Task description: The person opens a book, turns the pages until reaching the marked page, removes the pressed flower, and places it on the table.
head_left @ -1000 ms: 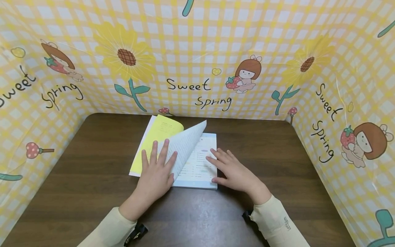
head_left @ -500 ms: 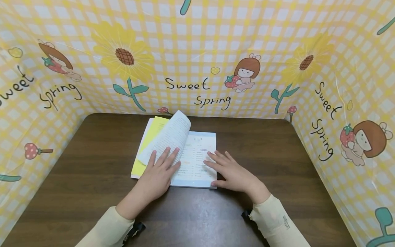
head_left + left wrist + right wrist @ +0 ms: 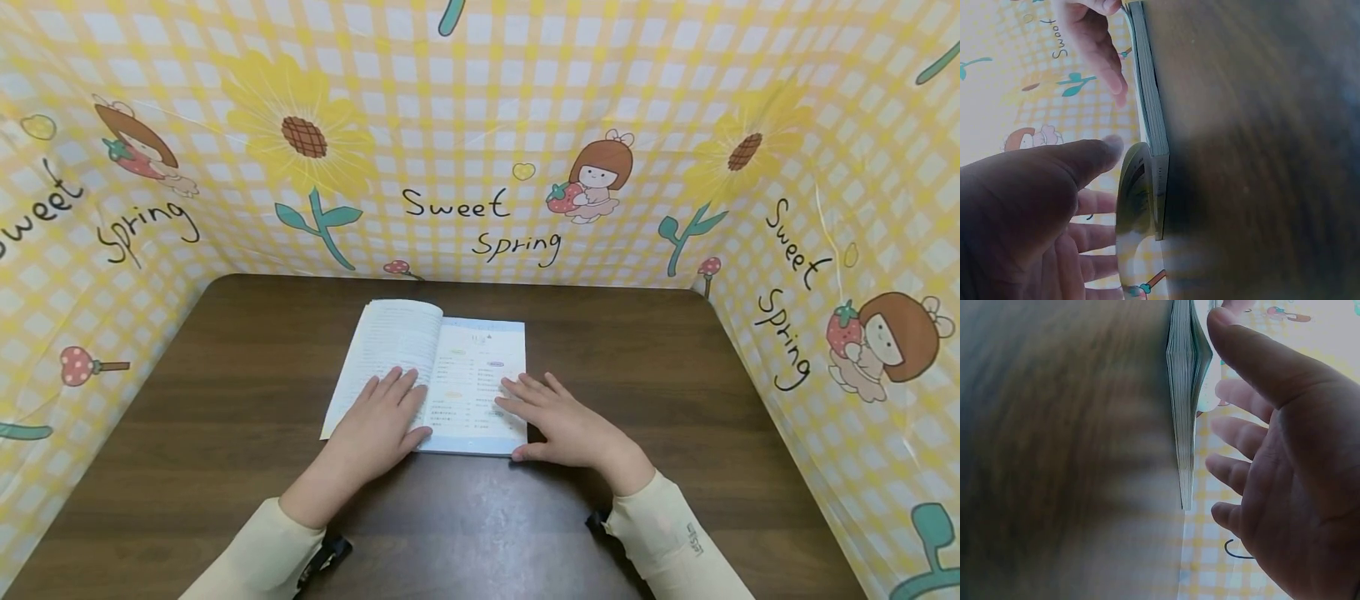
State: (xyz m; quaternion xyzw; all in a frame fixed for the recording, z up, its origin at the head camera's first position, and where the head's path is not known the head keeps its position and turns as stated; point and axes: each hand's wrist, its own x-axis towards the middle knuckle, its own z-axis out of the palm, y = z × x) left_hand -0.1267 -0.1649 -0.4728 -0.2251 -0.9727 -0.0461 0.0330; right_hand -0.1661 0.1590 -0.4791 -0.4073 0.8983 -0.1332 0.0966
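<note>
A book (image 3: 457,421) lies open on the brown table, its right page printed with short lines of text under a pale blue border. My left hand (image 3: 384,421) rests flat on the left page (image 3: 397,333), fingers extended and thumb near the spine. In the left wrist view the turned cover (image 3: 1132,212) bows up beside the fingers of that hand. My right hand (image 3: 566,421) lies with spread fingers over the right edge of the right page. Seen from the right wrist, the thick page block (image 3: 1182,425) stands beside its thumb and fingers.
The brown wooden table (image 3: 225,400) extends around the book on all sides. A yellow checked cloth (image 3: 465,125) with flowers and cartoon figures walls in the back and both sides.
The raised leaf has turned over to the left and now lies down, covering the yellow page. My left hand followed it and pressed down; the right hand has barely moved.
</note>
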